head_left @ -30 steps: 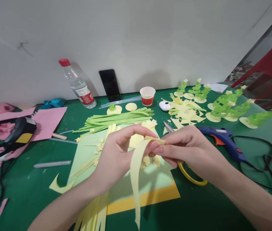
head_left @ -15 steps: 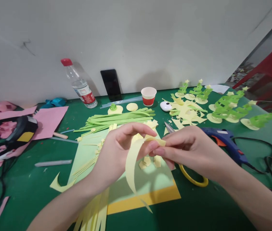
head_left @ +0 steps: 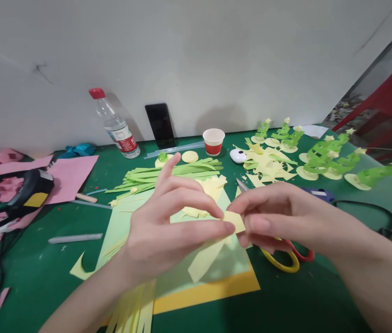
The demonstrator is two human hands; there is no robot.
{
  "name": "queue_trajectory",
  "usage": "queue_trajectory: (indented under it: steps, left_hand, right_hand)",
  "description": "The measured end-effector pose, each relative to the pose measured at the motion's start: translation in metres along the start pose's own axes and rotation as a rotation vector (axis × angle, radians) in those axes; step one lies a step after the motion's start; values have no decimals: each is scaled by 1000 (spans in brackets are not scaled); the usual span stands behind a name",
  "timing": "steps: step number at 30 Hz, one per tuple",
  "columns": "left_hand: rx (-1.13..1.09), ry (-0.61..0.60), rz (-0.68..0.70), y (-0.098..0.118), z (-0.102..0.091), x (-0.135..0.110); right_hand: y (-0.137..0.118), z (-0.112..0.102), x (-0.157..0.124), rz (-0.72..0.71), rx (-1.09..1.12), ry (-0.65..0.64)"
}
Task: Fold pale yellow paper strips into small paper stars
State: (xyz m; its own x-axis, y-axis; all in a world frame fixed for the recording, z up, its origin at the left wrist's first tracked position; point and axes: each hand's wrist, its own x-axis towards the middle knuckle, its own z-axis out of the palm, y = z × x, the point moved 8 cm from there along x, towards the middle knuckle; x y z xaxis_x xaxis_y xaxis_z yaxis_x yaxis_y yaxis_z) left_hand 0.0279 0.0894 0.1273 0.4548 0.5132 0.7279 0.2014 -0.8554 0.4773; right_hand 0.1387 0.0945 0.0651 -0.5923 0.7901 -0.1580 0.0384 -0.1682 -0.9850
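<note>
Head cam: left hand (head_left: 157, 236) and right hand (head_left: 286, 217) both pinch the folded end of a pale yellow paper strip (head_left: 233, 222) above the light green paper sheet (head_left: 119, 226). Looks barely started. Several small green paper trees (head_left: 324, 155) stand finished at far right, and the long green paper strips (head_left: 168, 173) lie unused.

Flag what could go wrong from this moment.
1. The left hand and right hand both pinch one end of the thin yellow strip; pulling apart could tear it.
2. The scissors lie just under the right hand; lowering it might catch them.
3. The glue gun and its cord sit beside the right forearm and could be snagged.
</note>
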Motion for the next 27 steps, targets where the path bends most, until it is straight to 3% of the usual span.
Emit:
queue_trajectory:
  steps: [4, 9, 11, 17, 22, 27]
  left_hand:
    - [-21, -24, -2, -3, 4, 0]
    - [-246, -62, -397, -28, 12, -7]
    - [-294, -95, -485, -29, 17, -9]
    - [-290, -43, -472, -24, 15, -8]
    - [-323, -7, -418, -20, 13, -10]
    - [-320, 56, -431, -22, 10, -12]
  right_hand:
    - [-4, -9, -2, -47, -43, 206]
    - [-16, -18, -13, -243, -151, 450]
    - [-19, -18, -17, -297, -204, 506]
    - [-26, -13, -16, -389, -255, 525]
    - [-23, -10, -15, -365, -178, 518]
    - [-11, -5, -15, -254, 5, 554]
